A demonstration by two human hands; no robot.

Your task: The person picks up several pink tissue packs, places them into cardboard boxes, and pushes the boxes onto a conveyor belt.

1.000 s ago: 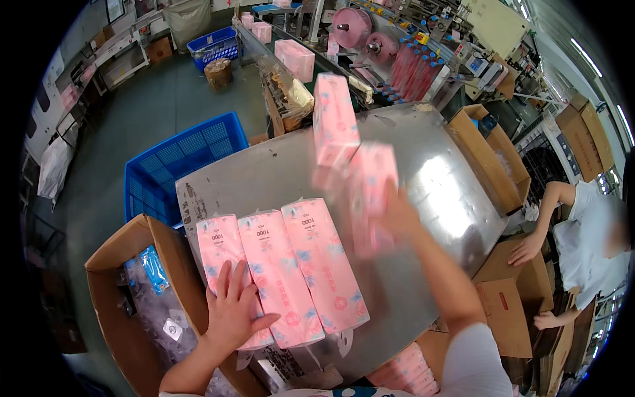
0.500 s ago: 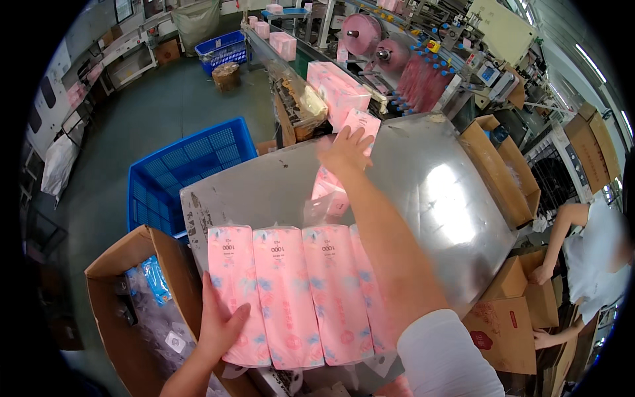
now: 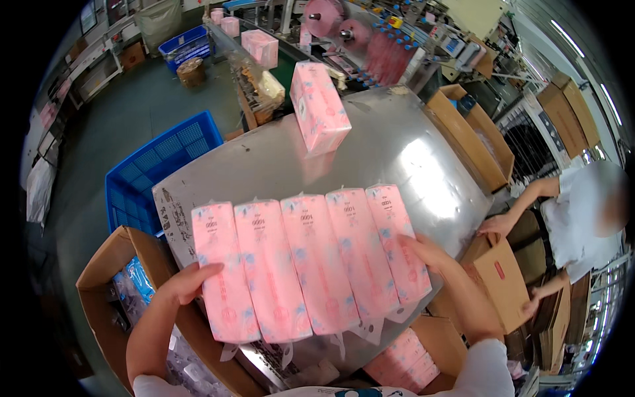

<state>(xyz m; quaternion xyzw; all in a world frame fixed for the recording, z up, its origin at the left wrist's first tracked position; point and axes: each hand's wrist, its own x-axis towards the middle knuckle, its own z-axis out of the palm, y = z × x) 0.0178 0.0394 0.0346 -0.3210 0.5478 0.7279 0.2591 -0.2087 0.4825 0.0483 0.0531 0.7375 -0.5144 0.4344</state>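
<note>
Five oblong pink tissue packs (image 3: 319, 264), patterned with blue and deeper-pink flowers, form one snug row, long sides touching, printed faces up, above the metal table's (image 3: 383, 142) near part; clear wrapper flaps stick out at their near ends.

"Bright or dim?"

"Bright over the metal table (image 3: 251, 165), dimmer across the floor (image 3: 73, 192) at left."

"Lit from where?"

"From overhead, judging by white light strips (image 3: 567, 38) at upper right."

"Glare?"

"Burnt-out white on the table's right half."

"Sharp?"

"Slightly soft on the row of packs (image 3: 321, 264); bent lines and black corners at the rim, blur over the co-worker's head (image 3: 610, 202)."
</note>
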